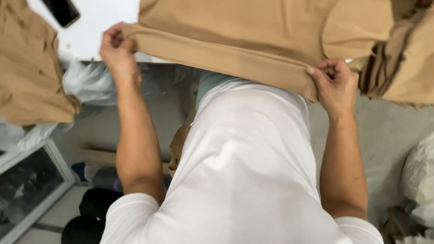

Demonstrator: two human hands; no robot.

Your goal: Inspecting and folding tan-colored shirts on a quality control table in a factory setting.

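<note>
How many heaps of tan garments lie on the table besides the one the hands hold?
2: one tan heap at the left edge, one tan stack at the right, beside the right hand. The left hand and right hand pinch the tan garment between them. More may lie out of view.

The white worktop (100, 14) stands above a grey concrete floor (392, 137). Left of the worktop is a glass-fronted cabinet (19, 190); white sacks (432, 175) lie to its right.
</note>
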